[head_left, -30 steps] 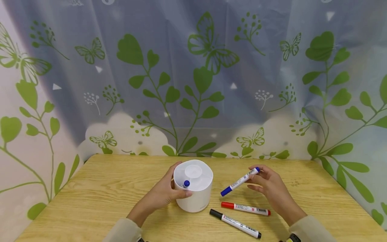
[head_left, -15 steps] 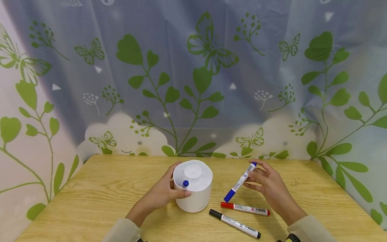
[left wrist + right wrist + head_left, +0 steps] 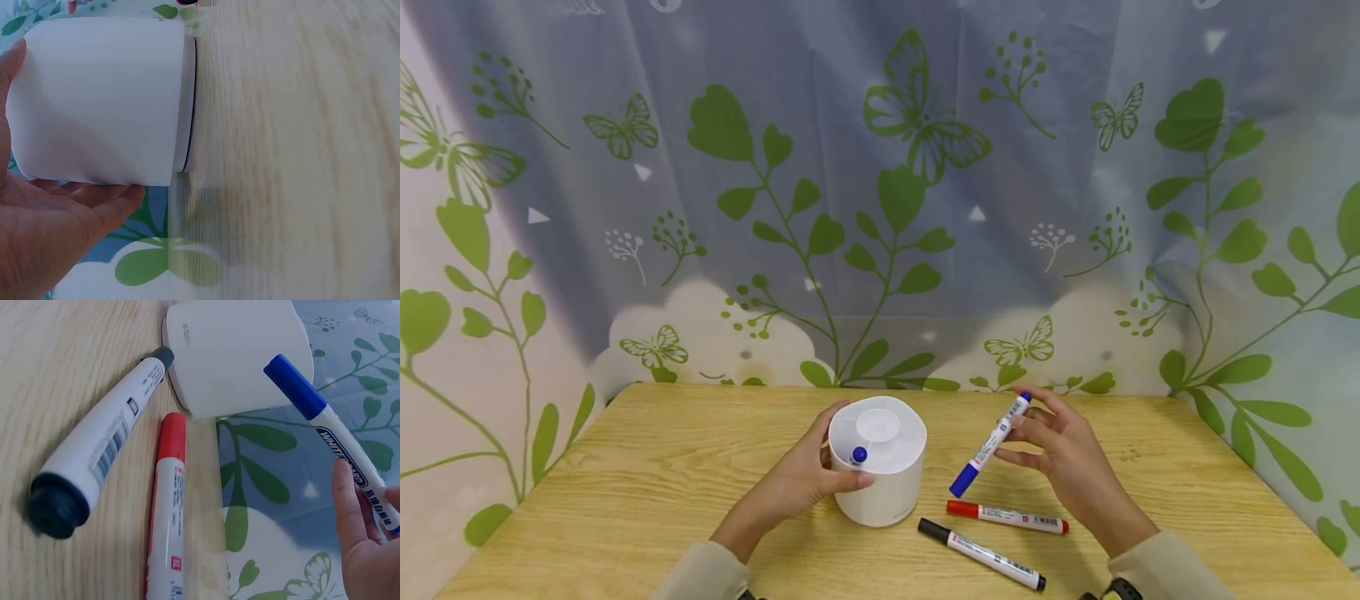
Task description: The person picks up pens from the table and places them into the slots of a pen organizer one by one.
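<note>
Tabletop (image 3: 700, 442), white container (image 3: 883, 500) between hands (image 3: 801, 475).

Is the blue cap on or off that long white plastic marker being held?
On: the blue cap covers one end of the marker; no tip shows.

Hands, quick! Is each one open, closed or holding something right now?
Left hand: holding the white container by its side.
Right hand: holding a blue marker, cap end down.
</note>
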The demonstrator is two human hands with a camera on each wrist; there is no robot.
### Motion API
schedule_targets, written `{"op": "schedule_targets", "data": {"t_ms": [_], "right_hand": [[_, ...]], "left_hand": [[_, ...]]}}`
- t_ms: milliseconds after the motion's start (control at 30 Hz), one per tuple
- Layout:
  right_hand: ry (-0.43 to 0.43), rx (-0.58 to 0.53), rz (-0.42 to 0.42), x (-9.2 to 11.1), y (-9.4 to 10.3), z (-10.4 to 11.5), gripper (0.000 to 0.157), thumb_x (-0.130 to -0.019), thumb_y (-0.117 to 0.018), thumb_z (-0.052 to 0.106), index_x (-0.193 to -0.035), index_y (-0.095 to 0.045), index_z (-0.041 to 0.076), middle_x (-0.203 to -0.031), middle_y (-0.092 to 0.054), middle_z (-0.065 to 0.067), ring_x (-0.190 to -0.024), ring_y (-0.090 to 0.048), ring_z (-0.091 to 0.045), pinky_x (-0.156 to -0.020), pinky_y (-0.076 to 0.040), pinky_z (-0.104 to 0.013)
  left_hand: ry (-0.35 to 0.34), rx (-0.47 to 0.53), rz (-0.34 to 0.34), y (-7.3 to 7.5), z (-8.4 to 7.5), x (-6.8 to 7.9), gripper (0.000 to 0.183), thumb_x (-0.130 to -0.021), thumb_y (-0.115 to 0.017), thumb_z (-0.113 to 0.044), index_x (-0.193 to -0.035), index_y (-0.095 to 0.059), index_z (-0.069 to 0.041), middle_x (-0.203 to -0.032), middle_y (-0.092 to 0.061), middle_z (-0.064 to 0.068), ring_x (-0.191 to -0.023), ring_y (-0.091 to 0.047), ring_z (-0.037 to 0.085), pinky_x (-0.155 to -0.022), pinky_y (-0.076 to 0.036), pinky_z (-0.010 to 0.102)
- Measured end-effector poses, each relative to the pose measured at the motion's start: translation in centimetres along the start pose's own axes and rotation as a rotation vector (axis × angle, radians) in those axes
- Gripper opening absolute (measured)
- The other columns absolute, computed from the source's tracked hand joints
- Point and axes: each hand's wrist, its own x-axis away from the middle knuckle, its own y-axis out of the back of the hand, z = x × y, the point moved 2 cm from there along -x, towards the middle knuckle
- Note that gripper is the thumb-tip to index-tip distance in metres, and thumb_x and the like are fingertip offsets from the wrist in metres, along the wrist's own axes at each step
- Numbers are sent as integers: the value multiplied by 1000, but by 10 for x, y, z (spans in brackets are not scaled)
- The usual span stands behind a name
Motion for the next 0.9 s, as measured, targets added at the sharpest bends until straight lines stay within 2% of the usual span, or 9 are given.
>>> {"op": "schedule_targets", "data": {"t_ms": [700, 900], "right_hand": [[43, -86, -29, 6, -29, 20, 30, -109, -56, 9, -135, -42, 8, -106, -66, 2, -99, -71, -15, -93, -63, -40], [65, -115, -39, 6, -36, 24, 29, -108, -56, 7, -134, -42, 8, -106, -64, -1, -101, -71, -15, -94, -62, -40]], "left_hand": [[-27, 16, -9, -2, 3, -2, 109, -86, -88, -14, -167, -15, -13, -160, -42, 19, -148, -44, 46, -115, -45, 54], [-30, 24, -2, -2, 3, -3, 110, -86, -89, -15, -167, -15, -14, -160, -42, 20, -147, -45, 45, -115, -46, 53]]}}
